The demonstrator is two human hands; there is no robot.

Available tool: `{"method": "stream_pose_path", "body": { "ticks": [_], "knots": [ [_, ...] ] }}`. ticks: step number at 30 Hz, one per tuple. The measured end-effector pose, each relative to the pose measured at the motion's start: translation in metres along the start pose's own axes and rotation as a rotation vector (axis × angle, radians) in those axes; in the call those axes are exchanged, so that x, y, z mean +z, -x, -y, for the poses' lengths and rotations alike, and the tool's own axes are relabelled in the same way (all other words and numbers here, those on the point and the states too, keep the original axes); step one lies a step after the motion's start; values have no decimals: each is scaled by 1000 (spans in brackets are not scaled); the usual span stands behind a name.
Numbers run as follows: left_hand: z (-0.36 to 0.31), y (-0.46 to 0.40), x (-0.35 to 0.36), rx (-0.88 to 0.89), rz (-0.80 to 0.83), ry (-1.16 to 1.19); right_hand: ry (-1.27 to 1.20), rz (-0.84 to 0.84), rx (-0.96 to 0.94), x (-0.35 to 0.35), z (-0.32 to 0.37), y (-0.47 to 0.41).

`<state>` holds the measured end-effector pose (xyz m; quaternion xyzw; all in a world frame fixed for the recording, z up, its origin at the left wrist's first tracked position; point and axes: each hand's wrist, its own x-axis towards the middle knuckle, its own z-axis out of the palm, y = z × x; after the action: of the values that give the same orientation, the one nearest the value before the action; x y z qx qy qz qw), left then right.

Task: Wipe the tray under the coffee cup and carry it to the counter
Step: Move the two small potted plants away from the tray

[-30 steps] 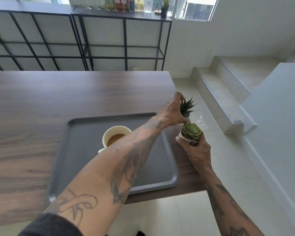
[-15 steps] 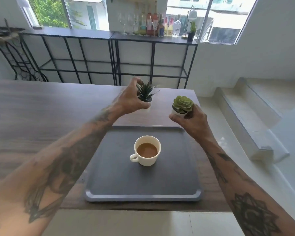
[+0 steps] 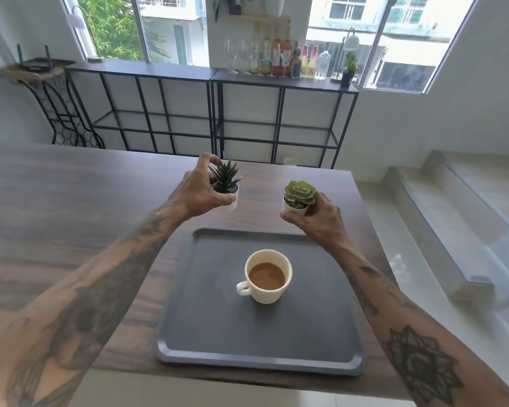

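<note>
The left hand (image 3: 199, 193) grips a spiky potted plant (image 3: 226, 183); the right hand (image 3: 316, 218) grips a rosette succulent pot (image 3: 299, 198). Both are beyond the far edge of the grey tray (image 3: 218, 327), which lies near on the wooden table (image 3: 56, 201) with the filled coffee cup (image 3: 266, 276) at its centre. Judgement: set both pots upright, well clear, before lifting the cup level.

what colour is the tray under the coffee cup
Dark grey tray, seen best in the head view.
</note>
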<state>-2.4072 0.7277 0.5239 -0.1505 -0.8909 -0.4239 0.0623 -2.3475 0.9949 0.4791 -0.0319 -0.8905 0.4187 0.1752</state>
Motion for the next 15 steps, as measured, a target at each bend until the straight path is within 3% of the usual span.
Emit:
{"method": "stream_pose_path", "body": {
  "ticks": [10,15],
  "knots": [
    [3,-78,-9,6,-78,-29,46,1,-3,18,4,-92],
    [39,-147,15,-13,-91,-15,39,-33,98,52,-3,-161]
  ]
}}
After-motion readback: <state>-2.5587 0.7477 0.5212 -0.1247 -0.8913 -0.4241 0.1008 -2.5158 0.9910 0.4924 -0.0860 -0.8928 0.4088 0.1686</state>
